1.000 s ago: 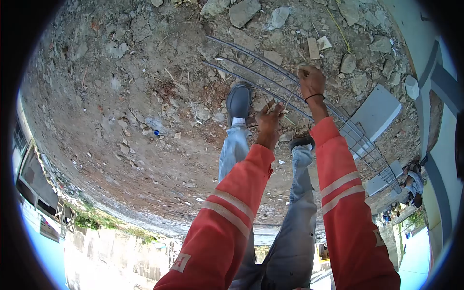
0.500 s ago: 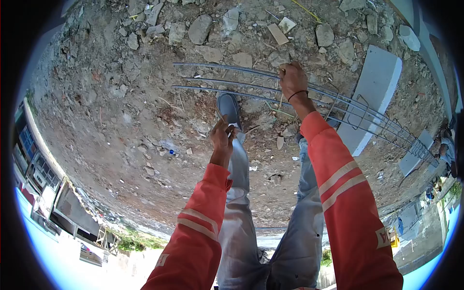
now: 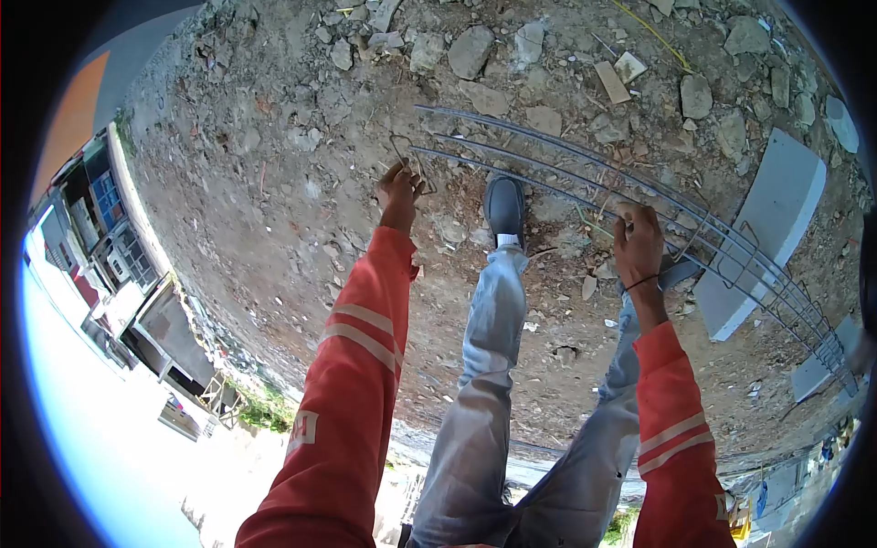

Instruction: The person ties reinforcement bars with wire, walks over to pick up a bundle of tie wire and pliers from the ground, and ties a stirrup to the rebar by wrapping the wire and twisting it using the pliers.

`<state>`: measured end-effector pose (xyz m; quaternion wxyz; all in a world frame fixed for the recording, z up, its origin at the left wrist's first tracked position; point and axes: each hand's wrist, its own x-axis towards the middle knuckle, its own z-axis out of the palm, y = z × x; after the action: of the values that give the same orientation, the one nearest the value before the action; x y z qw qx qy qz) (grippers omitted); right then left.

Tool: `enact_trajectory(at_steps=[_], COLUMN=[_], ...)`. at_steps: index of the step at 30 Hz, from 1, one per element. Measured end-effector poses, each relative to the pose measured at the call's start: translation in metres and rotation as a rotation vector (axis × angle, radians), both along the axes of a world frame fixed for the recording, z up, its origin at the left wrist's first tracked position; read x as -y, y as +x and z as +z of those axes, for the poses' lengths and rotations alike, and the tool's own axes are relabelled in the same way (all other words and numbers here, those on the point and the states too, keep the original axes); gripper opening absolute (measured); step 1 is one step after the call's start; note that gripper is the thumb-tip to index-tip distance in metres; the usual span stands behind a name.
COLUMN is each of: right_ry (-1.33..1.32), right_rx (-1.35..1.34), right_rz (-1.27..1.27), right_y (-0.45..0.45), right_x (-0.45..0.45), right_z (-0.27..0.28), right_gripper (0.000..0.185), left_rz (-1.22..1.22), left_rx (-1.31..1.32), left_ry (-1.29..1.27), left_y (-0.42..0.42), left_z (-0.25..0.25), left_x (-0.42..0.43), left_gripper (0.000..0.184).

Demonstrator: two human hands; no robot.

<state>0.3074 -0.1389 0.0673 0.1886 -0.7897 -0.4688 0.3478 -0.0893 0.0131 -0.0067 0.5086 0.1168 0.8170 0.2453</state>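
My left hand (image 3: 400, 187) is closed on a bent wire stirrup (image 3: 421, 175), held beside the free left ends of the long steel bars. Several bars (image 3: 539, 179) run from there to the right and join a narrow rebar cage (image 3: 763, 279) fitted with wire stirrups. My right hand (image 3: 638, 239) is at the bars near the start of the cage, fingers bent round or against a bar; the exact contact is partly hidden.
A pale slab (image 3: 776, 210) lies under the cage, with a second slab (image 3: 811, 374) farther right. Stones (image 3: 470, 52) and tile pieces (image 3: 612, 82) lie beyond the bars. My shoe (image 3: 504, 208) is just below them.
My left hand has moved left, away from the middle of the bars to their free ends, with the stirrup. My right hand has shifted right along the bars and nearer my legs. The view has turned.
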Motion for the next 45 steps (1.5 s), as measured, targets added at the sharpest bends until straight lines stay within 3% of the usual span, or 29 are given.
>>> enact_trajectory(at_steps=[4, 5, 8, 14, 21, 24, 28, 38, 41, 43, 45], right_ry=[-0.085, -0.105, -0.188, -0.32, -0.138, -0.239, -0.234, -0.297, -0.312, -0.247, -0.197], right_rx=[-0.075, -0.11, -0.201, -0.38, -0.303, -0.386, -0.379, -0.324, -0.303, -0.219, -0.206], right_rz=[0.026, 0.071, 0.058, 0.083, 0.075, 0.062, -0.03, -0.189, -0.208, -0.231, -0.263], right_y=[-0.034, -0.042, -0.073, -0.122, -0.147, -0.145, -0.14, -0.087, -0.076, -0.071, -0.065], right_x=[0.068, 0.083, 0.101, 0.082, 0.037, 0.03, 0.042, 0.075, 0.08, 0.078, 0.071], right_z=[-0.011, -0.013, -0.003, 0.011, -0.002, 0.007, 0.001, -0.01, -0.016, -0.02, -0.022], right_gripper=[0.017, 0.017, 0.016, 0.016, 0.015, 0.016, 0.012, 0.011, 0.011, 0.011, 0.01], left_rz=[-0.137, -0.297, -0.449, -0.433, -0.55, -0.629, -0.578, -0.52, -0.612, -0.743, -0.823], left_rx=[-0.086, -0.212, -0.214, -0.133, -0.077, -0.036, 0.118, 0.216, 0.097, -0.161, -0.285], left_ry=[0.042, 0.008, 0.05, 0.066, 0.063, 0.137, 0.113, 0.114, 0.189, 0.324, 0.304], left_y=[-0.036, -0.034, -0.046, -0.02, 0.013, 0.03, 0.061, 0.15, 0.159, 0.163, 0.166], left_z=[-0.024, -0.016, -0.025, -0.022, -0.007, 0.004, 0.023, 0.024, 0.009, 0.006, 0.005], left_x=[-0.032, -0.044, -0.071, -0.103, -0.098, -0.089, -0.067, 0.021, 0.034, 0.035, 0.033], left_gripper=[0.029, 0.027, 0.023, 0.022, 0.023, 0.023, 0.022, 0.015, 0.016, 0.018, 0.018])
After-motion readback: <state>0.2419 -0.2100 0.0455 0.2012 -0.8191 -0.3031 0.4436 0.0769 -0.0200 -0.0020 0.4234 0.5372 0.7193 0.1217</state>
